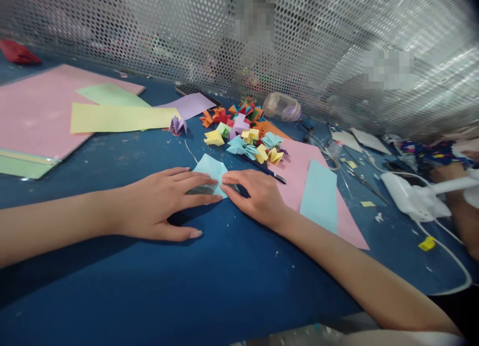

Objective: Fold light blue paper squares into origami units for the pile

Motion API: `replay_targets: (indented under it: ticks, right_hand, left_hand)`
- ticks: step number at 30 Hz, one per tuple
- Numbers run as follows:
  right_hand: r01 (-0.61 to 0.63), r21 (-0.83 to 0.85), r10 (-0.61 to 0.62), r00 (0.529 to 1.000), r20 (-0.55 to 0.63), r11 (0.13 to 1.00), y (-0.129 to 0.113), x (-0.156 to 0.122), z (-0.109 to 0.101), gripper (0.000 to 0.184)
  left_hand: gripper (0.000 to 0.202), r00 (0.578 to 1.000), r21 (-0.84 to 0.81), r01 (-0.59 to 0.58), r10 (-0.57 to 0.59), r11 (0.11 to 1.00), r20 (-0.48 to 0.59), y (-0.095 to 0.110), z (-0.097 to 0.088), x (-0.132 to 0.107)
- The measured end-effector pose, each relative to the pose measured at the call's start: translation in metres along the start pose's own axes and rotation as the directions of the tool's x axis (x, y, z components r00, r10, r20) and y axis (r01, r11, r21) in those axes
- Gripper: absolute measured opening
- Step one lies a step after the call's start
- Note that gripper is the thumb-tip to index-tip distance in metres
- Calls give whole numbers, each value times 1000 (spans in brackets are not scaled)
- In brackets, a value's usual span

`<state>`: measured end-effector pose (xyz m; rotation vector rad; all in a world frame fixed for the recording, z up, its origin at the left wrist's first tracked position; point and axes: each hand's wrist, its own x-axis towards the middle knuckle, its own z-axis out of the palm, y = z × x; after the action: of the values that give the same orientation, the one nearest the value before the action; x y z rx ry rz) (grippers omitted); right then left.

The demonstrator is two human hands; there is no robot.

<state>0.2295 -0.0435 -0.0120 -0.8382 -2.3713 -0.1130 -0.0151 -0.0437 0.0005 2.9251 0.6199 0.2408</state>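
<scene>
A small square of light blue paper (210, 166), creased, lies on the blue tabletop in front of me. My left hand (160, 203) rests flat across its left part, fingers stretched out and thumb on the table. From the right, my right hand (258, 193) pinches the paper between thumb and fingers; these hide part of it. Just beyond sits a pile of small folded paper pieces (239, 145) in several colours. A folded purple piece (177, 125) stands apart, to the left of the pile.
Pink sheets (33, 104) lie at left under green and yellow strips (125, 118). At right are another pink sheet (295, 159), a light blue strip (319, 196), a pen (275, 175), a clear plastic container (281, 106) and a white device with a cable (411, 196). Perforated metal mesh (168, 41) stands behind.
</scene>
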Motion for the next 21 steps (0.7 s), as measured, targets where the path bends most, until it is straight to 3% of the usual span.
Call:
replay_targets:
  ticks: [12, 21]
  right_hand:
    - [-15, 25, 10, 983, 184, 1000, -6, -8, -13, 26]
    - [-7, 24, 2, 975, 221, 1000, -7, -8, -14, 35]
  left_hand:
    - [60, 1000, -23, 23, -23, 999, 7, 1, -1, 0]
    - [64, 999, -1, 26, -26, 1000, 36, 0, -1, 0]
